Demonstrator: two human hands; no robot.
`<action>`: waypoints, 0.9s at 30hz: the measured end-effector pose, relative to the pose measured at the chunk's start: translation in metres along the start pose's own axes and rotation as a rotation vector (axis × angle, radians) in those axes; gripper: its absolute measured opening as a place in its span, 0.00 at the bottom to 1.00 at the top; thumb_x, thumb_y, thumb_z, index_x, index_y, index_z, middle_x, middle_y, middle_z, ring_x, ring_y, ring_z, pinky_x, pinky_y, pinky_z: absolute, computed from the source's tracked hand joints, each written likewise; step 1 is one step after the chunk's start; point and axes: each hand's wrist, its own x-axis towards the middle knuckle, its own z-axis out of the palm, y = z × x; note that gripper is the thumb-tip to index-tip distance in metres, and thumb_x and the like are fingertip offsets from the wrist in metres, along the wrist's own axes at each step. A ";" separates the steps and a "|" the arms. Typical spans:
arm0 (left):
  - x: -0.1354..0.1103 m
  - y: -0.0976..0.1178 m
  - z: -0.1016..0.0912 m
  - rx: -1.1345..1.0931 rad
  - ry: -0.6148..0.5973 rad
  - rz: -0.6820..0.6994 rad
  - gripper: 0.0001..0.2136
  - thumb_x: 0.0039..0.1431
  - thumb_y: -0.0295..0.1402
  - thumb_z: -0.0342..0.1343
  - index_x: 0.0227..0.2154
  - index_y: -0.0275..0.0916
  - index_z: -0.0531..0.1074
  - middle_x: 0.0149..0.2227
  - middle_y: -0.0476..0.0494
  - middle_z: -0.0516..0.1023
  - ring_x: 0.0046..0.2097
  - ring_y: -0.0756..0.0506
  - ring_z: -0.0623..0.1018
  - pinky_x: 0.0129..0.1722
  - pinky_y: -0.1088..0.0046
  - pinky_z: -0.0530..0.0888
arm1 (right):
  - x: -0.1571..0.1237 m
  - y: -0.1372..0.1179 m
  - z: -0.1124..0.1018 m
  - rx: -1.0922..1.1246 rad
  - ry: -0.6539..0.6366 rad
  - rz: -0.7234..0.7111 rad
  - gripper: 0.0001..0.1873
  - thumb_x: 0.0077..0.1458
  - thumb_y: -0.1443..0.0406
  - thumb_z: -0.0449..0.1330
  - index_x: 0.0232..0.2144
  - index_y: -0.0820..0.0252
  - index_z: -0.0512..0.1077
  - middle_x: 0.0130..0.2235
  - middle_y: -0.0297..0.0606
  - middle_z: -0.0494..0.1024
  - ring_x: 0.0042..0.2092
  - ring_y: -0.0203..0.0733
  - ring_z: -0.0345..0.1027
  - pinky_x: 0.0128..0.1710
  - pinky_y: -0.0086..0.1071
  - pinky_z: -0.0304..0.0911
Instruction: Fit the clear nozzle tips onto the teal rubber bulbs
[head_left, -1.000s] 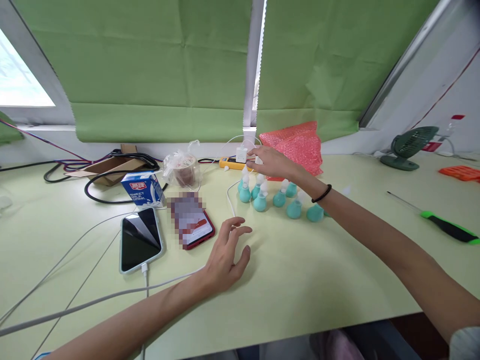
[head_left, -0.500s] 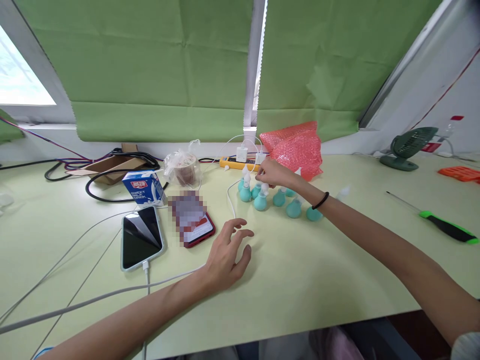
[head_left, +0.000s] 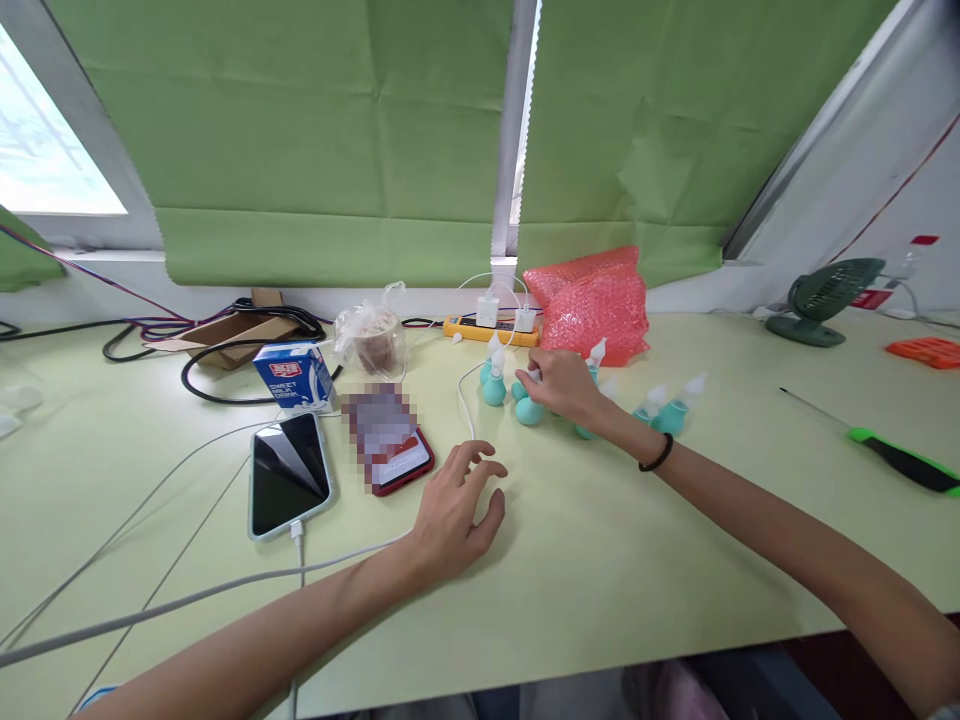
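Observation:
Several teal squeeze bulbs with translucent pointed nozzles stand in a cluster on the table; one teal bulb (head_left: 493,390) is at the cluster's left end. My right hand (head_left: 562,382), with a black band at the wrist, reaches over them from the right. Its fingers are pinched at the nozzle of a squeeze bulb (head_left: 529,411), which rests upright on the table. The hand and forearm partly cover the bulbs behind. Some nozzles lean to the right, as on the rightmost bulb (head_left: 670,417). My left hand (head_left: 461,512) lies on the table, fingers apart and slightly bent, holding nothing.
Left of my hands lie a red-cased phone (head_left: 405,462), a charging phone (head_left: 289,475) and a milk carton (head_left: 296,378). Behind are a yellow power strip (head_left: 461,329) and pink bubble wrap (head_left: 596,310). A screwdriver (head_left: 900,462) and fan (head_left: 821,300) are at right.
My right hand has moved slightly right and nearer to me, from behind the front bulbs onto one bulb's nozzle. My left hand stays in place.

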 end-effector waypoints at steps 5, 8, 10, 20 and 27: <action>0.001 -0.003 -0.004 -0.161 0.090 -0.026 0.21 0.49 0.32 0.50 0.46 0.38 0.52 0.48 0.36 0.57 0.50 0.42 0.61 0.45 0.62 0.64 | -0.026 -0.005 -0.032 0.415 0.067 0.008 0.12 0.45 0.62 0.55 0.16 0.60 0.57 0.17 0.30 0.61 0.20 0.31 0.54 0.20 0.26 0.50; 0.001 -0.003 -0.004 -0.199 0.073 0.010 0.37 0.41 0.42 0.56 0.51 0.37 0.45 0.53 0.34 0.52 0.54 0.38 0.54 0.49 0.56 0.59 | -0.052 -0.017 -0.034 0.780 -0.008 0.047 0.14 0.42 0.61 0.58 0.15 0.60 0.57 0.16 0.28 0.60 0.18 0.29 0.50 0.16 0.24 0.48; 0.000 -0.001 -0.004 -0.211 0.002 0.020 0.43 0.35 0.47 0.58 0.53 0.38 0.43 0.54 0.33 0.51 0.55 0.36 0.54 0.50 0.54 0.58 | -0.069 -0.026 -0.025 0.878 0.031 0.118 0.16 0.43 0.61 0.58 0.14 0.60 0.56 0.15 0.28 0.59 0.17 0.29 0.50 0.16 0.25 0.49; -0.004 0.016 0.003 -0.073 -0.172 -0.109 0.32 0.36 0.33 0.54 0.49 0.39 0.52 0.41 0.41 0.66 0.42 0.40 0.66 0.39 0.60 0.66 | -0.099 -0.042 -0.001 1.163 -0.004 0.332 0.16 0.43 0.57 0.57 0.16 0.59 0.56 0.16 0.28 0.60 0.17 0.30 0.55 0.15 0.25 0.52; -0.004 0.017 0.004 0.021 -0.120 -0.108 0.30 0.37 0.34 0.52 0.48 0.38 0.54 0.39 0.40 0.66 0.41 0.39 0.64 0.39 0.58 0.63 | -0.096 -0.038 0.006 1.230 -0.133 0.425 0.19 0.46 0.54 0.54 0.15 0.59 0.54 0.15 0.26 0.55 0.15 0.28 0.49 0.11 0.24 0.49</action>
